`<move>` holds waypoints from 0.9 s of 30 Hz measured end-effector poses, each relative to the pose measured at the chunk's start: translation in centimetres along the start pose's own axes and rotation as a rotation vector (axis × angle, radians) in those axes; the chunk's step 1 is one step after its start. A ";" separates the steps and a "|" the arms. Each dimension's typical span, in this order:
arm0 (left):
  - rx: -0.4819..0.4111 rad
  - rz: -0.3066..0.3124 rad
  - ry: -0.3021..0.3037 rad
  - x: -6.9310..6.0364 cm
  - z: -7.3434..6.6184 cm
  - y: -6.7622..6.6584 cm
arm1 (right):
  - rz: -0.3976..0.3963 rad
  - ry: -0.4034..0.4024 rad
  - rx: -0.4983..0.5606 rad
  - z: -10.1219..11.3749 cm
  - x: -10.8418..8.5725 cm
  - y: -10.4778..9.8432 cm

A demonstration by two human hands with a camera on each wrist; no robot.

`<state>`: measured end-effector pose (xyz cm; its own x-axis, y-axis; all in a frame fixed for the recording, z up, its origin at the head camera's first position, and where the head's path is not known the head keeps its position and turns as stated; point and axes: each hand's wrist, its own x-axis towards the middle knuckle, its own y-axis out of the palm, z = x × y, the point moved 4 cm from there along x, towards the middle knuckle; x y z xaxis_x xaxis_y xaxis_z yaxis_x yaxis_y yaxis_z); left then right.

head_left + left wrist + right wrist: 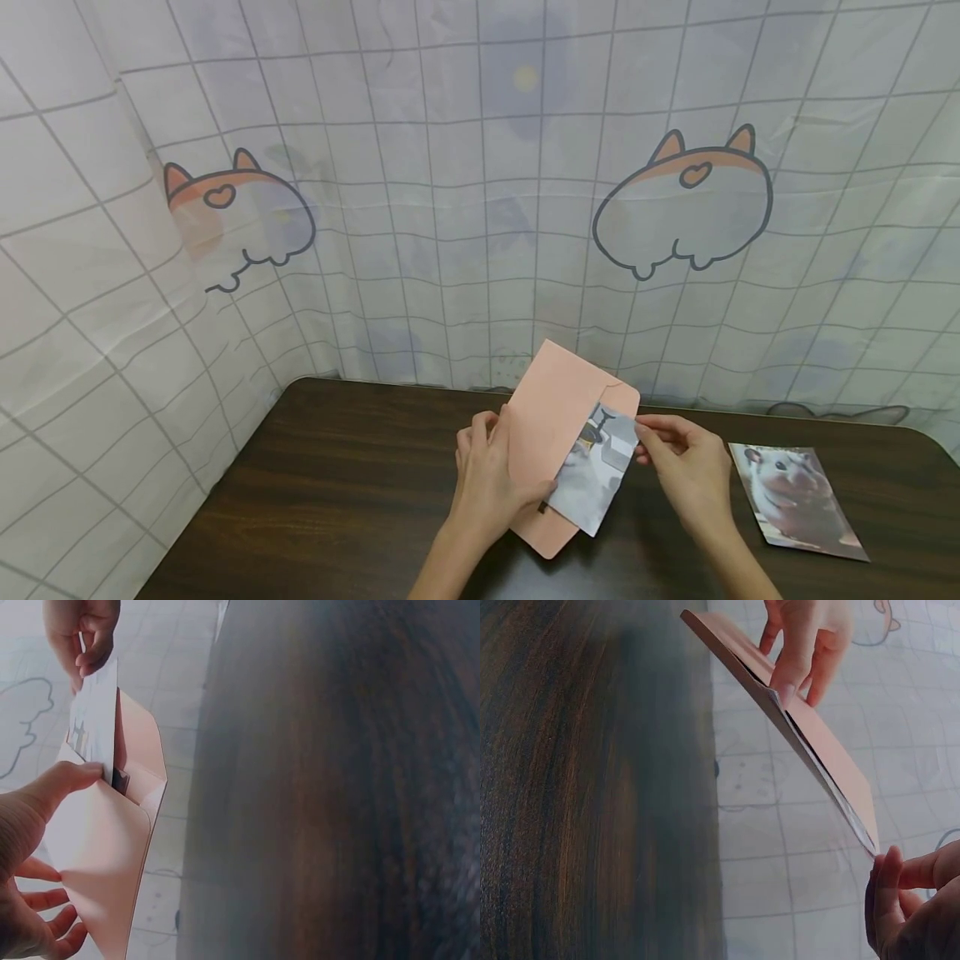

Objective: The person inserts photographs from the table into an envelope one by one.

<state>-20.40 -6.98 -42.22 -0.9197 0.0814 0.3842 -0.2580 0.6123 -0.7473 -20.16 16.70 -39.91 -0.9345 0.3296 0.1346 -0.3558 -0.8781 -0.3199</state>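
A pink envelope (551, 396) is held tilted above the table by my left hand (486, 475), fingers behind its left side and thumb over the front. A grey-and-white picture card (596, 475) sits partly in the envelope's mouth. My left thumb (79, 776) presses near the card where it enters. At the card's outer edge, my right hand (688, 471) pinches it between thumb and fingers. In the left wrist view the envelope's flap (141, 739) stands open behind the card, and a small dark corner (120, 781) shows inside the mouth.
A photo of a hamster (798, 500) lies on the dark wooden table (337, 492), right of my right hand. Behind the table's far edge hangs a white gridded curtain (450, 208) with corgi drawings.
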 end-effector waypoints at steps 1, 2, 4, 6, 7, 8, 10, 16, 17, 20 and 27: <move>0.000 0.003 -0.002 0.0 0.0 0.0 | 0.001 0.003 0.001 0.1 0.0 0.0; 0.001 0.006 -0.002 0.0 0.0 0.0 | 0.002 0.005 0.001 0.2 0.0 0.1; 0.005 0.009 -0.003 0.1 0.0 -0.1 | 0.002 0.004 -0.009 0.4 -0.1 0.2; 0.007 0.012 -0.004 0.0 0.0 -0.1 | 0.000 -0.001 -0.025 0.5 -0.1 0.2; 0.008 0.013 -0.006 0.0 0.0 -0.2 | -0.001 -0.004 -0.030 0.6 -0.1 0.2; 0.012 0.012 -0.004 0.0 0.0 -0.2 | -0.002 -0.010 -0.030 0.7 -0.1 0.3; 0.010 0.015 -0.008 0.0 0.0 -0.3 | -0.003 -0.017 -0.031 0.7 0.0 0.3; 0.003 0.040 -0.043 0.1 0.0 -0.3 | 0.005 -0.021 -0.046 0.8 0.2 0.4; 0.005 0.043 -0.048 0.1 0.0 -0.3 | 0.007 -0.020 -0.053 0.7 0.2 0.5; 0.008 0.045 -0.053 0.0 0.0 -0.2 | 0.006 -0.016 -0.064 0.7 0.2 0.6; 0.033 0.040 -0.044 0.0 -0.1 -0.1 | -0.014 -0.014 -0.063 0.9 0.0 0.8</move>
<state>-20.32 -6.94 -42.08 -0.9413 0.0704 0.3301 -0.2297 0.5830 -0.7793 -20.47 15.65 -39.35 -0.9294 0.3360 0.1524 -0.3690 -0.8500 -0.3760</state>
